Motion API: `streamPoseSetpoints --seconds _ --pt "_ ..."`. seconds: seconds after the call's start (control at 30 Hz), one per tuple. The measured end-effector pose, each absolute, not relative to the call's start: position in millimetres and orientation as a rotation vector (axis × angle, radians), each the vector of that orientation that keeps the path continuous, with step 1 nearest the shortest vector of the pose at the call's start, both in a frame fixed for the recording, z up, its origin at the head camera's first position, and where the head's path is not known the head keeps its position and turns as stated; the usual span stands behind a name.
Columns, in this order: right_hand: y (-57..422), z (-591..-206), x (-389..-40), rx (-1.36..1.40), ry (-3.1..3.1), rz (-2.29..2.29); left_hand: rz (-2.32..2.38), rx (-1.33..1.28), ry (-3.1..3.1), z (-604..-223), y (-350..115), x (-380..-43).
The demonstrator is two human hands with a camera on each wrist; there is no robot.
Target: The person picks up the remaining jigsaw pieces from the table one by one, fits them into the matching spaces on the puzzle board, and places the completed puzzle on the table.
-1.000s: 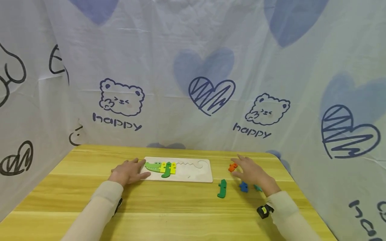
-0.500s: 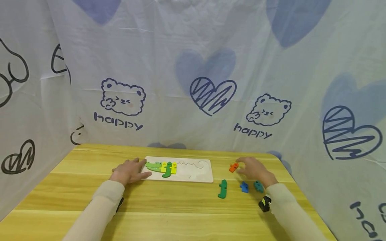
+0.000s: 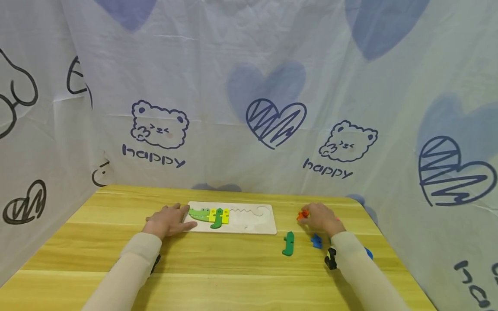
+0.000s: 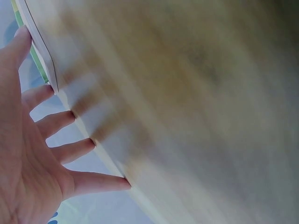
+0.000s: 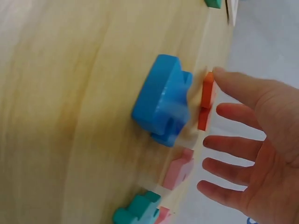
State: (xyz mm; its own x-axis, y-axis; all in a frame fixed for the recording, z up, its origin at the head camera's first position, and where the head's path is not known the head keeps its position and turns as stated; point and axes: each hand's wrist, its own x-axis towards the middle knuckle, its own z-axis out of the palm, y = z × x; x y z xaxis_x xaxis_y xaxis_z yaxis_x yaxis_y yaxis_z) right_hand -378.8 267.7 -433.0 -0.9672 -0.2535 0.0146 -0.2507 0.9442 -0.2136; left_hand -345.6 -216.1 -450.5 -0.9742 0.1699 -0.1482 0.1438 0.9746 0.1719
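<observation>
My left hand point(image 3: 167, 221) lies spread at the left end of a pale wooden puzzle board point(image 3: 254, 224), thumb and index at its edge. In the left wrist view the fingertips point(image 4: 88, 143) rest on the table. A crocodile puzzle sits on the board: a green head point(image 3: 199, 214), yellow body pieces point(image 3: 226, 216) and a green leg piece point(image 3: 218, 220) between them. On the right, my right hand point(image 3: 320, 217) reaches down over an orange puzzle piece point(image 5: 206, 100). Its thumb tip is right at the piece, and the other fingers extend loosely beside it.
Loose pieces lie near my right hand: a green one point(image 3: 288, 243), a blue one point(image 5: 161, 100), a pink one point(image 5: 178, 170) and a teal one point(image 5: 138, 209). Another blue piece point(image 3: 368, 253) shows past the right sleeve. A printed cloth point(image 3: 218, 108) hangs behind the table point(image 3: 218, 268).
My right hand has lowered and shifted toward the orange piece, its fingertips now close over it. The left hand keeps its place at the board.
</observation>
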Motion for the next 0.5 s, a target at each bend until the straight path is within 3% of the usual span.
streamPoseSetpoints --seconds 0.5 --pt "268.5 -445.1 -386.8 -0.463 3.103 -0.395 0.27 0.234 2.958 -452.0 -216.6 -344.6"
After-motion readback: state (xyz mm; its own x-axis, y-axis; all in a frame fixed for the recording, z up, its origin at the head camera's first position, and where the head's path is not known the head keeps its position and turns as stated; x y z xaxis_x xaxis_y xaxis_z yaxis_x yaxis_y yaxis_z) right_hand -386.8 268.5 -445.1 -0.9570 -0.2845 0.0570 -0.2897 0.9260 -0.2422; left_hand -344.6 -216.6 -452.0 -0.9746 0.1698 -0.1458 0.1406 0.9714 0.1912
